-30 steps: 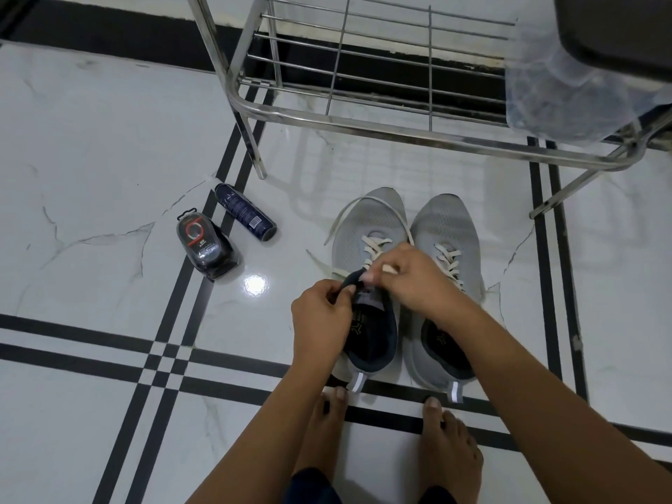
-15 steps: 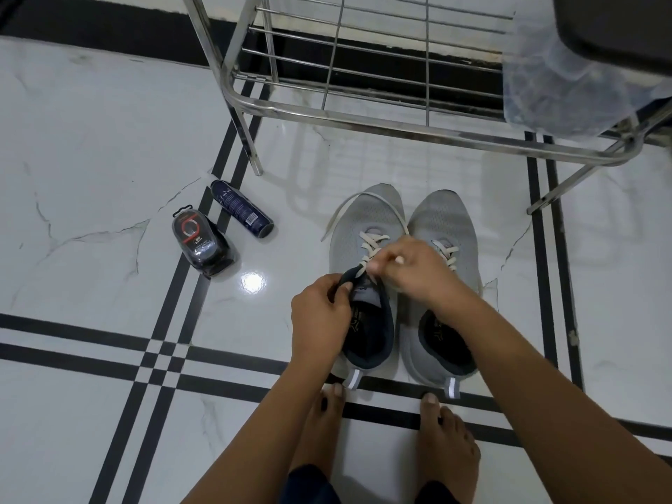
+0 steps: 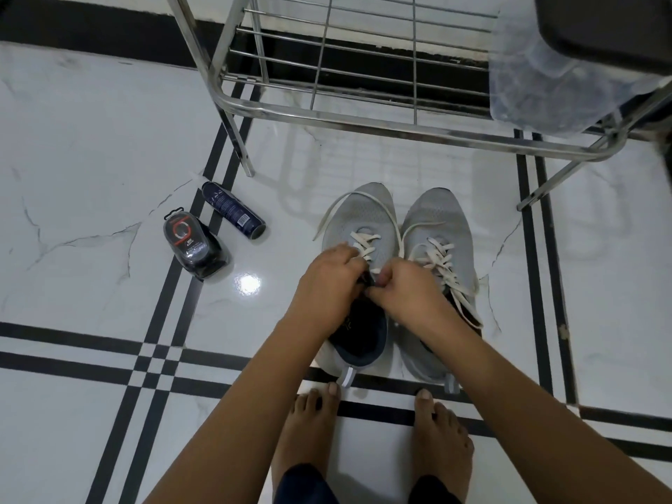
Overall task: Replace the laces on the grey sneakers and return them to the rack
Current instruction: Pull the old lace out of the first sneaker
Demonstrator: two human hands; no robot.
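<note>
Pinching at the top of the dark tongue [image 3: 368, 281], the fingers [image 3: 354, 263] of the left hand [image 3: 327, 285] are curled tight round its padded edge. The right hand [image 3: 411, 292] meets them there, fingertips [image 3: 386, 282] closed narrow on what I judge to be the white lace [image 3: 363, 241]; the knuckles hide the pinch itself.

That lace should handle as light, limp and flat. It is best taken close to its tip and fed straight, since a twist would snag in an eyelet. The left-side sneaker [image 3: 363, 216] looks light, with soft mesh that gives under pressure, so the tongue or the collar is the place to steady it.

Both grey shoes stand side by side on the floor [image 3: 91, 140], toes toward the front rail of the rack [image 3: 363, 120], heels on the black stripes. The right-side sneaker [image 3: 442, 216] touches its mate. A spray can [image 3: 232, 212] and a dark pack [image 3: 192, 249] lie well off to the left.

A second ago the hands were apart, the left down on the collar and the right up over the eyelets. They have since closed together, and the right-side sneaker's lace now shows, trailing off its outer side.
</note>
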